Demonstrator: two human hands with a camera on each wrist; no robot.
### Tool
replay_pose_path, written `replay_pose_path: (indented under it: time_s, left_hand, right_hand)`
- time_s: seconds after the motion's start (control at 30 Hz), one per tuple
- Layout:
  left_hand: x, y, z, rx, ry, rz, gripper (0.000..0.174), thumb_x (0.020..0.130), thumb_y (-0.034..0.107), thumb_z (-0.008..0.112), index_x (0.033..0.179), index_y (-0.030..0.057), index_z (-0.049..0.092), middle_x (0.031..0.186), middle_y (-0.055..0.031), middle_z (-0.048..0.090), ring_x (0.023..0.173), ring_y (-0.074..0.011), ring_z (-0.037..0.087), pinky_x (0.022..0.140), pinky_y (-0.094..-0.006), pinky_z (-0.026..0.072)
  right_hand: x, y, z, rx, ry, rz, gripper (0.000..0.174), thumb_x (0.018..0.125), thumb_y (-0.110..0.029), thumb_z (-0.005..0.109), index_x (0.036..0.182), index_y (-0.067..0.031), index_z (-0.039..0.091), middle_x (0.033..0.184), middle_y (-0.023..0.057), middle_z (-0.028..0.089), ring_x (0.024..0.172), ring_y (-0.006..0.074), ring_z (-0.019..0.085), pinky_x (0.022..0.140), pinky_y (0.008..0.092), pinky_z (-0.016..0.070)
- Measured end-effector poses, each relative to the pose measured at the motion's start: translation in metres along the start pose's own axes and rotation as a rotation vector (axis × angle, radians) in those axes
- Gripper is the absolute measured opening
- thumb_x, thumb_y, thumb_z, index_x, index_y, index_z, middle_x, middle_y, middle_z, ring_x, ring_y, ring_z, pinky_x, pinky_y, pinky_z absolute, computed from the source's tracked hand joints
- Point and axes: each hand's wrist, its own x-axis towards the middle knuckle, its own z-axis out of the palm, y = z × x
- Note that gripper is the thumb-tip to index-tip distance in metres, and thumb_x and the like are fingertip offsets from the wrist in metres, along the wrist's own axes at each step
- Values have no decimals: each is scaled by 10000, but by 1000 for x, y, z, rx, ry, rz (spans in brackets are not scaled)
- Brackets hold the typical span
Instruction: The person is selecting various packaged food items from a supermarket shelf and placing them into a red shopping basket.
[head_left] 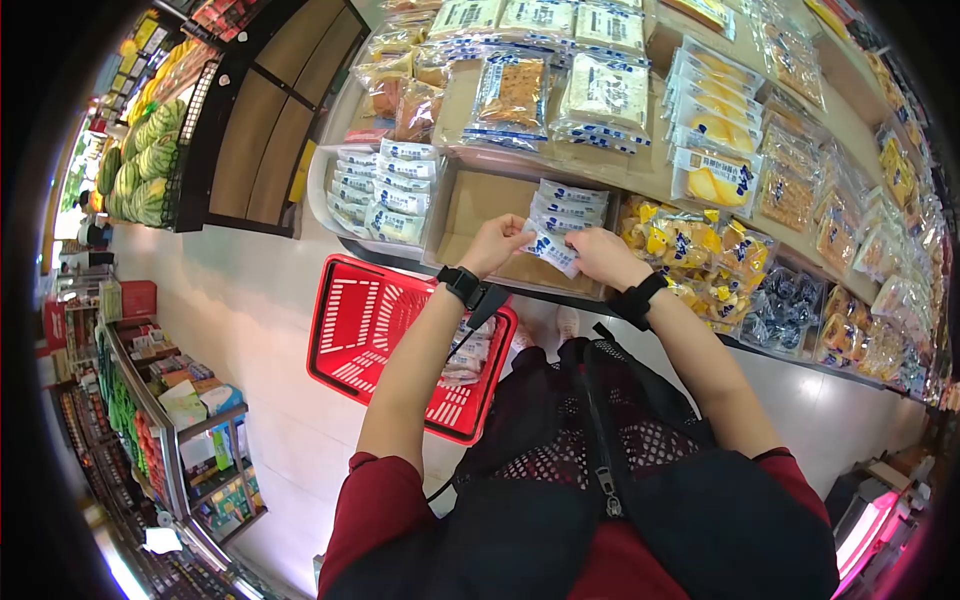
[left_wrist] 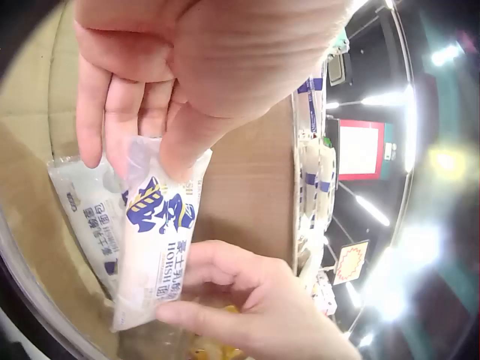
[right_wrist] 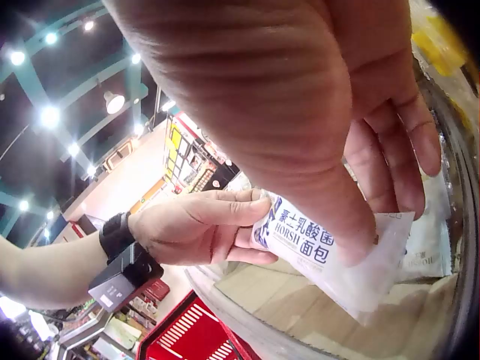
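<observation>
White packet (head_left: 551, 253), I see, pinched at opposite ends by left hand (head_left: 494, 246) and right hand (head_left: 606, 259), over the bin (head_left: 474, 203).

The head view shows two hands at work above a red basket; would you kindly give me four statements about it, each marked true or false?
1. The left hand and the right hand hold the same white packet. True.
2. The red basket is nearer the right hand than the left. False: it is nearer the left hand.
3. Wrapped packets lie in the red basket. True.
4. The yellow packages lie left of the brown-bottomed compartment. False: they lie to its right.
</observation>
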Motion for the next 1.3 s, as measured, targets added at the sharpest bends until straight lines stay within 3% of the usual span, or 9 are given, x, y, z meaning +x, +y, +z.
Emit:
replay_pose_path:
  time_s: [0.07, 0.23, 0.33, 0.6, 0.7, 0.77, 0.9, 0.97, 1.3]
  left_hand:
    - [10, -11, -4, 5, -17, -28, 201, 832, 138, 654, 944, -18, 593, 841, -68, 629, 759, -119, 600, 675, -253, 502]
    - [20, -11, -7, 860, 13, -91, 308, 703, 273, 714, 878, 30, 643, 850, -157, 661, 818, -288, 645, 737, -373, 511]
    - [21, -3, 0, 1081, -8, -151, 353, 641, 294, 749, 847, 26, 646, 850, -173, 658, 823, -333, 631, 739, -394, 497]
    - [33, -4, 1, 1049, -32, -160, 364, 597, 246, 757, 899, 60, 677, 870, -170, 663, 851, -327, 633, 775, -387, 499]
    - [31, -4, 1, 1011, 35, -141, 360, 599, 240, 758, 901, 60, 683, 891, -175, 660, 863, -321, 631, 781, -382, 496]
    - [31, -3, 0, 991, 69, -107, 357, 603, 238, 756, 904, 59, 685, 899, -176, 659, 867, -318, 630, 781, -380, 495]
    - [33, -7, -3, 981, -5, -23, 366, 607, 230, 753, 921, 55, 687, 892, -181, 657, 861, -319, 630, 776, -376, 495]
    - [34, -6, -3, 952, -17, 11, 373, 606, 227, 753, 929, 53, 685, 885, -181, 656, 851, -321, 630, 774, -375, 495]
    - [28, 2, 2, 894, 108, 53, 239, 648, 183, 733, 854, 67, 702, 807, -132, 651, 798, -297, 635, 734, -371, 501]
  right_hand:
    - [4, 0, 2, -46, 12, 19, 99, 701, -50, 578, 788, -31, 622, 752, 197, 634, 745, 362, 627, 701, 441, 501]
    - [14, 3, 10, -366, -4, 15, 88, 723, -122, 560, 737, -90, 642, 739, 148, 653, 727, 292, 651, 657, 406, 488]
    - [13, -1, 7, -410, -131, 19, 126, 755, -139, 544, 774, -108, 665, 788, 119, 669, 783, 280, 645, 750, 432, 450]
    - [21, 1, 25, -451, -188, 49, 143, 750, -160, 549, 759, -112, 683, 752, 95, 662, 826, 254, 622, 754, 410, 423]
    - [19, -1, 21, -554, -84, 74, 151, 759, -169, 543, 746, -120, 685, 744, 81, 660, 816, 246, 619, 752, 392, 421]
    - [17, 5, 23, -661, 146, 9, 164, 766, -170, 531, 736, -125, 686, 735, 72, 655, 783, 246, 620, 746, 379, 422]
    - [22, 7, 24, -609, 52, 14, 159, 761, -169, 534, 728, -126, 684, 741, 79, 650, 765, 246, 619, 742, 381, 423]
    - [26, 1, 17, -582, -162, 130, 179, 799, -170, 526, 796, -142, 703, 832, 72, 673, 893, 222, 614, 777, 382, 416]
    - [19, 0, 13, -610, -33, 141, 155, 800, -170, 554, 862, -151, 694, 829, 61, 664, 880, 235, 612, 853, 444, 393]
